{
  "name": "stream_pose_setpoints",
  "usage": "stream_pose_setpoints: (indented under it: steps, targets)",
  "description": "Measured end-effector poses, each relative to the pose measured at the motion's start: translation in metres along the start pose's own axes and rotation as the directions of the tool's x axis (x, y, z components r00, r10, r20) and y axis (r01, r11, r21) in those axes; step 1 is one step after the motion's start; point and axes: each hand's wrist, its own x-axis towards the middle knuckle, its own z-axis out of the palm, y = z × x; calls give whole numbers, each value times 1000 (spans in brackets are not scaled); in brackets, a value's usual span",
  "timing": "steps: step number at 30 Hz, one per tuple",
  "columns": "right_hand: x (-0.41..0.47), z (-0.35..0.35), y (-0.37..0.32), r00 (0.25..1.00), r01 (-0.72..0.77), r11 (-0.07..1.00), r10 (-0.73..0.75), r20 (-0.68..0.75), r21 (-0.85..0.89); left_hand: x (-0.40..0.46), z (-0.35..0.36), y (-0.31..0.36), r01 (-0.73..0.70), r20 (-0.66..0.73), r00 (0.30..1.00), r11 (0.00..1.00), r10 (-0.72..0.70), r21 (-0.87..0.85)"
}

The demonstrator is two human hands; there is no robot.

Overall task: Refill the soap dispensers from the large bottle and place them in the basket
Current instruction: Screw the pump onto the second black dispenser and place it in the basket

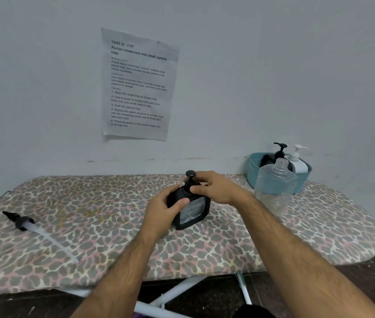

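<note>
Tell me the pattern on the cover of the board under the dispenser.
Leopard-style spots, grey and pink on cream, on the board cover; the head view shows it plainly.

**Setting: home room used as a recording station**

Ironing board (113,226) with leopard-print cover serves as work surface, set against plain painted wall. Printed task sheet (138,84) taped to wall above board. Teal plastic basket (254,173) at board's far right end. Dark floor beneath.

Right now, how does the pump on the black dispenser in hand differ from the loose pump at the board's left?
The dispenser pump stands upright on the black dispenser, with the right hand on it; the loose pump lies flat, untouched. Its clear tube is exposed; the other's isn't visible. Both heads are black.
</note>
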Motion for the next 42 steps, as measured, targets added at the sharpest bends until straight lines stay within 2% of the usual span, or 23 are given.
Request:
stream_pose_setpoints:
  steps: [5, 8, 11, 15, 18, 21, 23, 27, 29, 32, 34, 36, 38, 40, 42]
  targets:
    - [-4, 6, 6, 993, 20, 999, -24, -113, -38, -1, 2, 2, -26, -1, 1000, 998, 26, 52]
    - [-6, 12, 3, 977, 57, 987, -86, -196, -150, -2, 2, 3, -28, -2, 1000, 997, 28, 66]
    - [-8, 25, -3, 930, 6, 957, -112, -350, -290, -2, 1, 3, -25, -4, 1000, 998, 25, 64]
    - [-14, 42, -13, 849, -100, 931, -104, -519, -350, -4, 2, 3, -31, -19, 999, 998, 32, 56]
    - [-15, 37, -15, 872, -98, 974, -16, -489, -206, -4, 1, 3, -15, -8, 1000, 999, 16, 44]
    - [-13, 25, -9, 955, -3, 993, 38, -293, 117, -4, 1, 3, -9, 2, 1000, 999, 9, 35]
    - [-13, 24, -8, 968, 36, 979, 16, -252, 202, -3, 1, 3, -18, -3, 1000, 999, 19, 41]
    - [-5, 29, -2, 942, 17, 998, 2, -335, 53, -3, 2, 2, -17, -10, 1000, 999, 17, 35]
    - [-3, 32, -2, 930, -7, 997, -22, -368, -78, -3, 2, 1, -21, -19, 1000, 999, 22, 35]
    - [-6, 40, -8, 882, -83, 943, -81, -465, -321, -4, 3, 2, -29, -35, 999, 999, 30, 35]
    - [-9, 46, -15, 839, -175, 888, -91, -536, -425, -4, 4, 2, -33, -40, 999, 999, 35, 35]
    - [-10, 51, -20, 807, -271, 843, -65, -587, -465, -5, 4, 3, -39, -45, 998, 998, 41, 42]
    - [-8, 53, -23, 806, -325, 812, -31, -591, -485, -6, 4, 3, -37, -51, 998, 999, 39, 38]
    - [-8, 50, -25, 827, -297, 827, -26, -561, -477, -6, 2, 2, -32, -53, 998, 999, 33, 20]
    - [-10, 39, -25, 881, -177, 925, -3, -473, -337, -7, 1, 2, -34, -46, 998, 999, 34, 10]
